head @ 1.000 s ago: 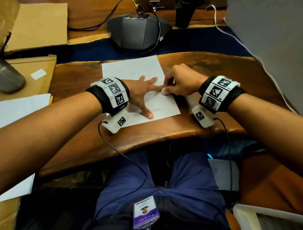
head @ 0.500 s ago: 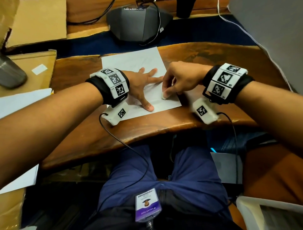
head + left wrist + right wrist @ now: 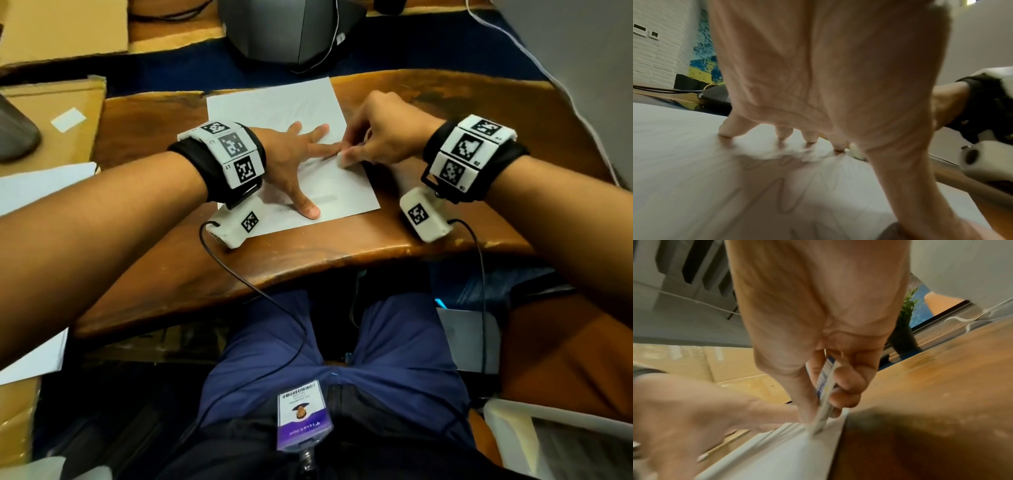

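The right hand [image 3: 382,137] pinches a white eraser [image 3: 825,387] at the right edge of the paper [image 3: 274,106]; the left hand [image 3: 291,161] presses mid-sheet, fingers spread. Only the right wrist view shows the eraser's unreadable blue print; only the left, pencil zigzags [image 3: 789,194].

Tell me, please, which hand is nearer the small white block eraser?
Right. The right hand pinches the small white eraser; the left hand presses the white paper sheet flat, its index fingertip beside the eraser.
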A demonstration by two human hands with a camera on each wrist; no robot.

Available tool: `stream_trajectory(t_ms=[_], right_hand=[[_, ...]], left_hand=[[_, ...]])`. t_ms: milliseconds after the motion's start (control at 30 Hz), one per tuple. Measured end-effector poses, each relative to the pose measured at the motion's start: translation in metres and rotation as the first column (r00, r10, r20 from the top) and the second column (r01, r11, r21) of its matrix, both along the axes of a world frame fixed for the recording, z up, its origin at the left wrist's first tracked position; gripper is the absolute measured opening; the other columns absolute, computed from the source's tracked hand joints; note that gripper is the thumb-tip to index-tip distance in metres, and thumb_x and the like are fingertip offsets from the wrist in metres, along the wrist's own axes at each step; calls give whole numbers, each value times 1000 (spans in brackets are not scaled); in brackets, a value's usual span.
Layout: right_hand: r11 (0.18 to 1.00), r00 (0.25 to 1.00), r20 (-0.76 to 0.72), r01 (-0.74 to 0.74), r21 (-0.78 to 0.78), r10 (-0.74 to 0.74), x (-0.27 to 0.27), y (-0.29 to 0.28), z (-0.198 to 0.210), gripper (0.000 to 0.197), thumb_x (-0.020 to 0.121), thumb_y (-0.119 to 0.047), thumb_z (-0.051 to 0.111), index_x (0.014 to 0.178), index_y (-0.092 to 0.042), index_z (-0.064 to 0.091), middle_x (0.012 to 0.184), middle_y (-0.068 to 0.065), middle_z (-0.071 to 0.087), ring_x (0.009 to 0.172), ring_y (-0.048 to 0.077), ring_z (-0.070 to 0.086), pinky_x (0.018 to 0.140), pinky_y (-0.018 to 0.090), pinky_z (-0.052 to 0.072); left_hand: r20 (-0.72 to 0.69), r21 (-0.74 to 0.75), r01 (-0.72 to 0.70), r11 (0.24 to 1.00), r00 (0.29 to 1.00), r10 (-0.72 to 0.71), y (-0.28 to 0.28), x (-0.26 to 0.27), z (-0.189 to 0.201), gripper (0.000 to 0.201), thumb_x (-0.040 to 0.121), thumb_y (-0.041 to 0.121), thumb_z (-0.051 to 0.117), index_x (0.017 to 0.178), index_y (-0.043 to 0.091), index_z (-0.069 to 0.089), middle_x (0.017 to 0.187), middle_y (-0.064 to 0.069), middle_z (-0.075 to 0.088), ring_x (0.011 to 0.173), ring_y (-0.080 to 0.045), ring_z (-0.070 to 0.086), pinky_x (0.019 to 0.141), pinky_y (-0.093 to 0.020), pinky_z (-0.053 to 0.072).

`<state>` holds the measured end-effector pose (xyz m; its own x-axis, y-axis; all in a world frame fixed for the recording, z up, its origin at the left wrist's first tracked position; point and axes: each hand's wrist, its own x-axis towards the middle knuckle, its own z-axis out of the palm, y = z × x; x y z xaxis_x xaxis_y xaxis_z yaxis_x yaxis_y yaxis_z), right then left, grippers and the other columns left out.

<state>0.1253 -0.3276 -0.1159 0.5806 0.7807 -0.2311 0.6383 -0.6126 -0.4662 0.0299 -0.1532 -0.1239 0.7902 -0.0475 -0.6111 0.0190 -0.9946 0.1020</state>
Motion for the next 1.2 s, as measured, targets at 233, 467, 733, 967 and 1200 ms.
stream_trajectory(t_ms=[233,467,733,967,1200], right_hand=[[999,999,-2,36,-30,-36,4,2,7,21,82,-34,80,96,-19,78,90,0,75,70,14,67,54,17,46],[987,990,-100,-107,-117,95,-10,4,8,15,81,-35,81,90,-23,79,86,-2,76,70,15,68,60,27,54],[981,987,-86,-145,-132,135,-20,5,4,17,81,-36,80,90,-21,79,84,-4,74,72,16,69,55,20,50],[995,997,3,-72,-71,73,-11,9,0,17,82,-34,80,90,-19,78,86,-2,74,71,11,66,55,19,48],[999,997,74,21,-41,-18,4,14,8,23,80,-34,81,94,-16,79,80,-2,72,63,7,60,48,9,42]], left_hand=[[-2,13,10,1000,1000,-10,0,2,0,129,51,77,74,146,58,-12,159,17,-28,148,-23,-22,118,-63,5],[-5,13,5,1000,1000,-5,2,2,1,131,48,79,73,147,57,-10,159,16,-28,148,-24,-22,118,-63,5],[-15,16,7,1000,1000,-6,1,2,1,134,44,81,72,148,55,-8,159,15,-27,148,-24,-22,117,-64,7],[-12,-7,6,1000,1000,-6,2,2,1,133,45,80,73,147,56,-9,159,17,-27,148,-21,-23,118,-62,6],[0,-8,30,1000,1000,-30,5,4,-5,136,46,79,74,147,55,-14,158,18,-28,148,-20,-22,119,-60,7]])
